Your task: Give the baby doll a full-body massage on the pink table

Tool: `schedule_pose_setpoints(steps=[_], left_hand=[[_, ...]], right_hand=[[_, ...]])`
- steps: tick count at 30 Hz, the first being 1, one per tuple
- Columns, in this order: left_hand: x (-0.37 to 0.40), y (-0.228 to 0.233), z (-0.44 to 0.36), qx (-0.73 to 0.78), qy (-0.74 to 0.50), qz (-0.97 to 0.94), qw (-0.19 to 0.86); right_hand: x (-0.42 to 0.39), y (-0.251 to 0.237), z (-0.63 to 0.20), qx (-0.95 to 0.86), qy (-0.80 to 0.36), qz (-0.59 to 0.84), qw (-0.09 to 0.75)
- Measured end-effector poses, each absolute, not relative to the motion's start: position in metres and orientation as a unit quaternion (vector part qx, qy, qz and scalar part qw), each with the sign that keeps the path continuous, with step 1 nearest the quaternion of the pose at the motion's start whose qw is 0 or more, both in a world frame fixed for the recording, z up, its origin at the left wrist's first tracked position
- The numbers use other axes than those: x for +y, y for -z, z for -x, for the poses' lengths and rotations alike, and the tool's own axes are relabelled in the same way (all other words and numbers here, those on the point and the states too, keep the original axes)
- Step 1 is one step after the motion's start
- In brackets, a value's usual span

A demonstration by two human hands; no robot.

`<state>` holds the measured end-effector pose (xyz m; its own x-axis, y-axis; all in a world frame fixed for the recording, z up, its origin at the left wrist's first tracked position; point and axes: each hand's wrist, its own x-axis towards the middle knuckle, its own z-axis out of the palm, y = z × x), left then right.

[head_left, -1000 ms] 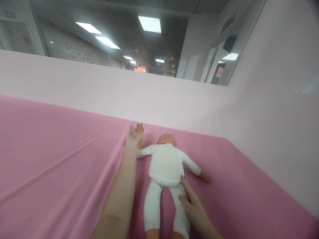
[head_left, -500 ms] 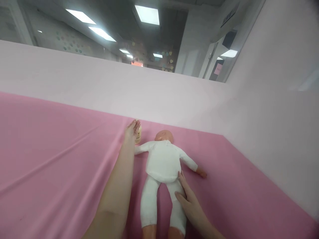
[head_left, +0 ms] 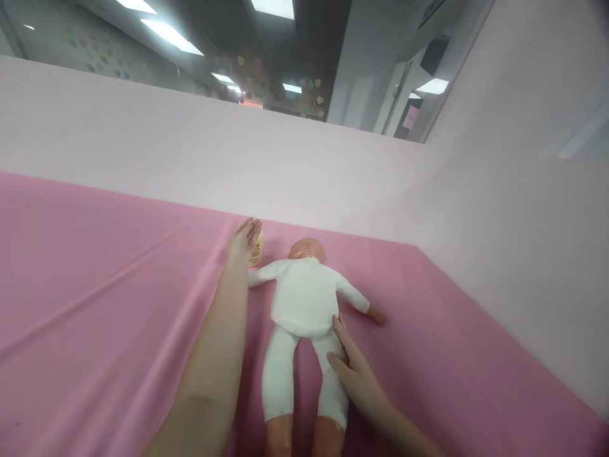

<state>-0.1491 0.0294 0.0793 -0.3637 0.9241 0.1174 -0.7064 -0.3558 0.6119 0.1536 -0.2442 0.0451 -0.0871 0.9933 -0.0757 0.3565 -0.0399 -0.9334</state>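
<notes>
A baby doll (head_left: 304, 298) in a white top and leggings lies on its back on a pink sheet, arms spread, lower legs bare. My right hand (head_left: 354, 368) rests against the doll's hip and thigh on the right, fingers stretched out and thumb apart. At the upper left, my left hand (head_left: 246, 238) is held palm up with fingers extended, at the top of a pale yellow bottle (head_left: 257, 251) with dark print. The hand hides the bottle's upper part, so I cannot tell whether they touch. My left forearm covers the doll's hand on that side.
The pink sheet (head_left: 118, 266) is wrinkled at the left. A low white wall (head_left: 214, 158) runs behind the doll's head and meets another white wall (head_left: 514, 209) on the right. Above is a window (head_left: 266, 70) showing ceiling lights and heart-shaped stickers.
The view has tilted down slightly, so everything sits a little higher and further left. Both hands keep nearly the same places relative to the doll and the bottle.
</notes>
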Motion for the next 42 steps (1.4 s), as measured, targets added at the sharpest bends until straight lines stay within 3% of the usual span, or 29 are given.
schedule_pose_setpoints(steps=[8,15,33,37,42], left_hand=[[0.029,-0.081,0.154,0.260,-0.783,-0.246,0.509],[0.018,-0.092,0.152,0.305,-0.704,-0.329,0.551],[0.009,-0.099,0.154,0.412,-0.717,-0.379,0.416],[-0.004,-0.118,0.153,0.444,-0.696,-0.395,0.403],[-0.048,-0.163,0.134,0.389,-0.662,-0.494,0.407]], right_hand=[[-0.242,-0.043,-0.155,-0.599,-0.437,0.574,0.348],[-0.243,-0.042,-0.158,-0.609,-0.441,0.559,0.349],[-0.243,-0.044,-0.158,-0.616,-0.439,0.555,0.346],[-0.244,-0.043,-0.160,-0.609,-0.423,0.547,0.389],[-0.241,-0.054,-0.153,-0.622,-0.346,0.488,0.506]])
